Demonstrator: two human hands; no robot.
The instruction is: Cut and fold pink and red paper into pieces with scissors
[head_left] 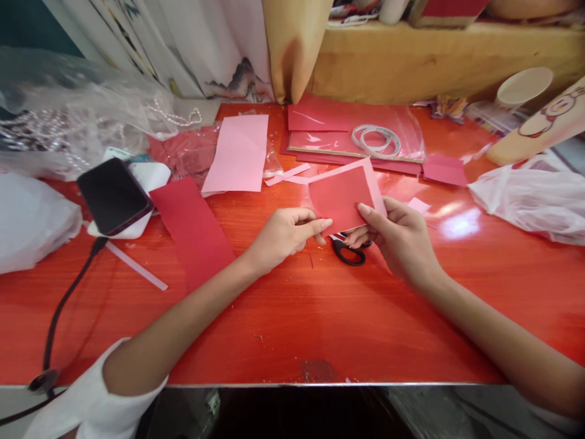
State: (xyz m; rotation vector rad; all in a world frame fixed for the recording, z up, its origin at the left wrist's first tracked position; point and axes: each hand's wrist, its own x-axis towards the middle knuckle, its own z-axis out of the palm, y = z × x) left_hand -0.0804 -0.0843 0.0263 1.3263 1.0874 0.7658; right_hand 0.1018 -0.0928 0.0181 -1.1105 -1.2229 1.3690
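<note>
Held up over the table is a red paper piece (340,198) lying against a slightly larger pink paper (375,188), whose border shows along the top and right. My left hand (292,235) pinches the lower left corner between thumb and fingers. At the right side my right hand (400,235) grips both layers, thumb in front and fingers behind. Black-handled scissors (348,253) lie on the table beneath the papers, their blades mostly hidden. Left of my left hand lies a long red paper strip (194,231), partly covered by my forearm.
A pink sheet (240,152) and narrow pink strips (287,174) lie behind. Farther back, a coiled white cable (375,141) rests on packaged red paper (315,137). A phone (113,195) with a black cord (68,305) stands left; a plastic bag (534,198) lies right.
</note>
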